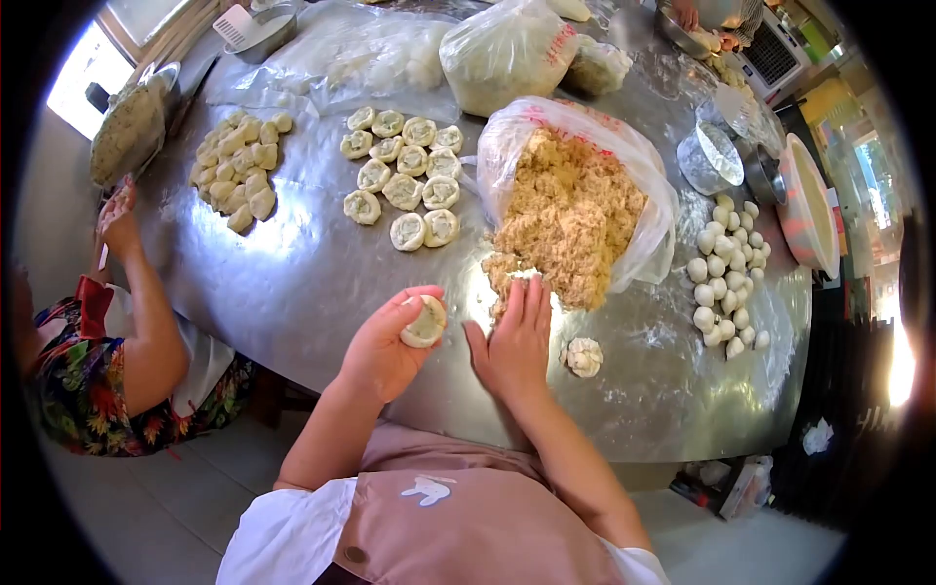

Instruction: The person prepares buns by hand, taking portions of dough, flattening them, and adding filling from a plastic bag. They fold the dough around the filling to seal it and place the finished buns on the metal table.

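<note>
My left hand (385, 346) holds a round piece of dough (423, 322) with a shallow hollow on top, between thumb and fingers. To its right, my right hand (514, 341) has its fingers stretched out, fingertips at the near edge of a heap of crumbly brown filling (570, 214). Whether the palm presses on the table is hidden. The filling spills from an open clear plastic bag (653, 244). A pleated lump of dough (583, 357) sits alone on the metal table (448, 390), right of my right hand.
Several hollowed dough rounds (403, 191) lie ahead. Dough pieces (234, 171) are left; small white balls (726, 273) are right, near a floury metal pot (710, 158). A tied plastic bag (507, 58) stands behind. A co-worker's arm (146, 292) is at left; another person's hand (686, 15) is far right.
</note>
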`<state>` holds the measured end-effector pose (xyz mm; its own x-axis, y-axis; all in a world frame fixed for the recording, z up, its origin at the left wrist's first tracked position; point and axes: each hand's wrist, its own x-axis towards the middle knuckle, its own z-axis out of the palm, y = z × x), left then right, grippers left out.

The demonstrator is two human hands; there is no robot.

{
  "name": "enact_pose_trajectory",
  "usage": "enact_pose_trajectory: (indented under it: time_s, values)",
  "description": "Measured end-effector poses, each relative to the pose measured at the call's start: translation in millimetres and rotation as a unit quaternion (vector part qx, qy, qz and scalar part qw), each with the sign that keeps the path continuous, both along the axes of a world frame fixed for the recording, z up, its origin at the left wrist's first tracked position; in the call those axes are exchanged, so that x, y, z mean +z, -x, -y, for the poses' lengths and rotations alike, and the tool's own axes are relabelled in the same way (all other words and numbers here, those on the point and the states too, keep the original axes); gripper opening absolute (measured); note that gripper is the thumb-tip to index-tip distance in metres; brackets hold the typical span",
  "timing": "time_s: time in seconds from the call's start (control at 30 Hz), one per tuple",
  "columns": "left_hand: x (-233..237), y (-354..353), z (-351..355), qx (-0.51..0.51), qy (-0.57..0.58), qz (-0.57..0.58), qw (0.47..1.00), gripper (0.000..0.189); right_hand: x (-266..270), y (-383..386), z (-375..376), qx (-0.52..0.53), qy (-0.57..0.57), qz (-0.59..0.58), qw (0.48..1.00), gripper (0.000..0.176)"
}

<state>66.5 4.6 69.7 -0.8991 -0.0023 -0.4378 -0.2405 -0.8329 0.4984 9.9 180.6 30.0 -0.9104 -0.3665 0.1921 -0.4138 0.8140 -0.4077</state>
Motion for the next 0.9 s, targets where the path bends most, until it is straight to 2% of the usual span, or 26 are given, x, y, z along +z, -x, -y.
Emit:
enact_pose_trajectory:
  time_s: [0.07, 0.17, 0.2, 0.23, 0.3, 0.4, 0.5, 0.53, 0.63, 0.67, 0.77, 0.8, 0.9]
  values:
    - [3.9, 0.0, -5.9, -0.006, -0.008, -0.015, 1.000, 0.030, -13.8, 26.4, 14.3, 0.006, 0.067, -0.066, 0.996, 0.061]
    - [10.0, -3.5, -11.8, -0.020, -0.008, -0.005, 1.000, 0.028, -28.9, 51.4, 16.8, 0.020, 0.066, -0.107, 0.992, 0.032]
    - [9.7, -5.2, -12.9, -0.020, -0.012, 0.003, 1.000, 0.027, -30.3, 57.9, 16.3, 0.023, 0.107, -0.135, 0.985, 0.016]
    - [8.8, -7.3, -14.4, -0.020, -0.009, 0.008, 1.000, 0.027, -30.2, 59.4, 12.6, 0.020, 0.113, -0.116, 0.987, 0.014]
    - [7.0, -8.9, -17.3, -0.023, -0.004, 0.017, 1.000, 0.027, -23.6, 52.9, 0.8, -0.008, 0.115, -0.004, 0.993, 0.020]
    - [6.4, -8.1, -23.3, -0.036, -0.002, 0.035, 0.999, 0.027, 6.4, 38.0, -15.1, -0.072, 0.196, 0.121, 0.971, 0.034]
    - [3.1, -4.5, -25.9, -0.072, -0.020, 0.027, 0.997, 0.028, 38.9, 31.7, -44.2, -0.002, 0.102, 0.055, 0.993, 0.050]
    - [2.5, -2.8, -27.0, -0.079, -0.022, 0.034, 0.996, 0.027, 51.3, 31.2, -52.8, 0.025, 0.085, 0.114, 0.990, 0.057]
    - [0.3, 2.3, -32.7, -0.096, -0.033, 0.051, 0.994, 0.027, 59.5, 34.4, -64.2, 0.074, 0.041, 0.224, 0.971, 0.061]
    - [-0.6, 3.8, -35.1, -0.100, -0.040, 0.055, 0.993, 0.027, 62.2, 34.8, -59.8, 0.067, 0.016, 0.229, 0.971, 0.066]
    - [0.5, 4.3, -39.5, -0.108, -0.058, 0.054, 0.991, 0.027, 36.7, 33.5, -47.9, 0.096, 0.000, 0.192, 0.977, 0.056]
    - [1.4, 2.8, -39.7, -0.111, -0.062, 0.053, 0.990, 0.027, 18.5, 32.3, -42.6, 0.078, 0.023, 0.146, 0.986, 0.042]
    - [-2.1, 0.2, -39.9, -0.115, -0.054, 0.043, 0.991, 0.027, 5.6, 37.5, -36.4, 0.069, 0.052, 0.102, 0.991, 0.029]
